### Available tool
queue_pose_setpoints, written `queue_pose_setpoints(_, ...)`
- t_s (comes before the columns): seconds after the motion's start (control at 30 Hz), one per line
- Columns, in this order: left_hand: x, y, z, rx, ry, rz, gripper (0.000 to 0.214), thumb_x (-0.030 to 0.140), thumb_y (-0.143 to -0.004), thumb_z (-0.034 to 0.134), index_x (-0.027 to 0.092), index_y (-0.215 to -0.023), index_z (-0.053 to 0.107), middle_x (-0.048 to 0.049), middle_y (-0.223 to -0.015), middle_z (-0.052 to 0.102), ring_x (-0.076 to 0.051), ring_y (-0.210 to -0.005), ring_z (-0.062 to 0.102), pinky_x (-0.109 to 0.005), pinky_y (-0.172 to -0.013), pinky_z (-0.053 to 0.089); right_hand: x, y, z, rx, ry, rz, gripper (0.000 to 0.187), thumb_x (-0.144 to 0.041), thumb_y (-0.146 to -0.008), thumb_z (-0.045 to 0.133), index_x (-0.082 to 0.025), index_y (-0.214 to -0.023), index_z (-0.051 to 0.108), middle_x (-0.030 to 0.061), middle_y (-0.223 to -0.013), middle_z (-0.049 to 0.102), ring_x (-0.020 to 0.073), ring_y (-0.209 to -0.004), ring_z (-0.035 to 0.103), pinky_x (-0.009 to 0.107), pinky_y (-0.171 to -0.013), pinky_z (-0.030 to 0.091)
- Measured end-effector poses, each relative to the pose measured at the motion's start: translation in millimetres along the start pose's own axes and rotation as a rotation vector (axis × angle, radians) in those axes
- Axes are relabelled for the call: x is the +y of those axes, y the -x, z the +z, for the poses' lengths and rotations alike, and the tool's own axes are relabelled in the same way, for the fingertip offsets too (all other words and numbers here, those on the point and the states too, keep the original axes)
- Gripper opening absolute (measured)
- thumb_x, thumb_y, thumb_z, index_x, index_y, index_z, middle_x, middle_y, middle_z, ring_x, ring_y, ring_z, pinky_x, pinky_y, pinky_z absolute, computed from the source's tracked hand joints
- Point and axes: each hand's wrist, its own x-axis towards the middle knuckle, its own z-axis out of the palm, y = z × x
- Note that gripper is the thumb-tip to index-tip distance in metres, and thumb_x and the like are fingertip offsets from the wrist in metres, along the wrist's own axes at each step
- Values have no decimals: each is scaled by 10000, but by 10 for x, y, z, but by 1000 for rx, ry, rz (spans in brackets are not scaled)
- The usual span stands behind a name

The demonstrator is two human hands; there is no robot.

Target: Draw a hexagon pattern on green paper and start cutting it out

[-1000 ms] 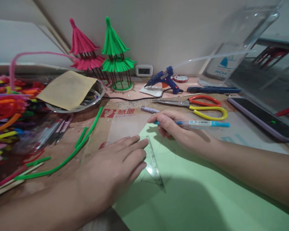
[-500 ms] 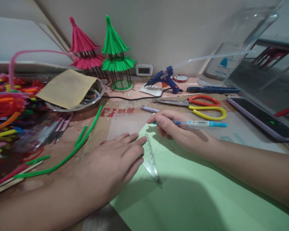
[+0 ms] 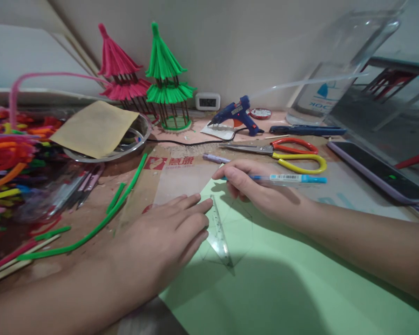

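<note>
1. Pins the clear set square (image 3: 219, 235) onto the green sheet (image 3: 282, 279) with the left hand (image 3: 160, 237): palm down, fingers stretched out and unclenched, grasping nothing, fingertips pressing on the square's left edge near the sheet's far corner. Probably done to stop the slippery plastic from sliding on the paper.
2. Pinches a blue pen (image 3: 289, 178) in the right hand (image 3: 261, 193), thumb and forefinger closed around it close to the tip, with the barrel pointing off to the right above the sheet's far edge. Keeps the tip at the sheet's far corner, just beyond the square's upper point, and so close to the straight edge. Cannot tell whether it touches the paper.
3. On the sheet beside the square: thin, faint lines, partly seen through the plastic.
4. Under the sheet's far corner: brown cardboard (image 3: 174, 177) with red print, seemingly there as a mat to spare the table.
5. Just beyond the sheet's far edge: a purple pen (image 3: 216, 158) and red-and-yellow scissors (image 3: 293, 151), near the right hand. Farther back from the sheet: a blue glue gun (image 3: 239, 115), propped nose-down on a scrap, likely to catch drips.
6. Left of the sheet: long green pipe cleaners (image 3: 101, 221) lying loose on the table.
7. Well behind the sheet, against the wall: a pink model (image 3: 120, 77) and a green model (image 3: 165, 74), upright and out of the hands' way.
8. Right of the sheet: a phone (image 3: 380, 174), lying face up.
</note>
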Motion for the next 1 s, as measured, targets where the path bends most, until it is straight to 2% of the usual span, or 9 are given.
queue_pose_setpoints(0.17, 9, -10, -5, -4, -29, 8, 340, 241, -1082, 363, 162, -1079, 693, -149, -1346, 702, -341, -1149, 730, -528, -897, 650, 22, 0, 2, -1, 5, -15, 411, -542, -1052, 450, -220, -1046, 705, 7, -759, 620, 161, -689, 566, 295, -635, 450)
queue_pose_setpoints(0.57, 38, -26, -40, 28, -65, 27, 422, 237, -1100, 300, 159, -1002, 703, -131, -1298, 731, -316, -1115, 747, -491, -881, 662, 32, 0, 14, -2, -26, -8, 443, -574, -1046, 450, -211, -1044, 705, -9, -761, 614, 141, -680, 547, 281, -640, 430)
queue_pose_setpoints(1.0, 38, -7, -32, 2, -60, -10, 371, 243, -1095, 349, 122, -1183, 688, -148, -1310, 723, -314, -1124, 741, -500, -943, 635, 37, -17, 20, -10, -4, -26, 407, -518, -1064, 447, -197, -1055, 697, -19, -746, 600, 129, -677, 555, 275, -645, 433)
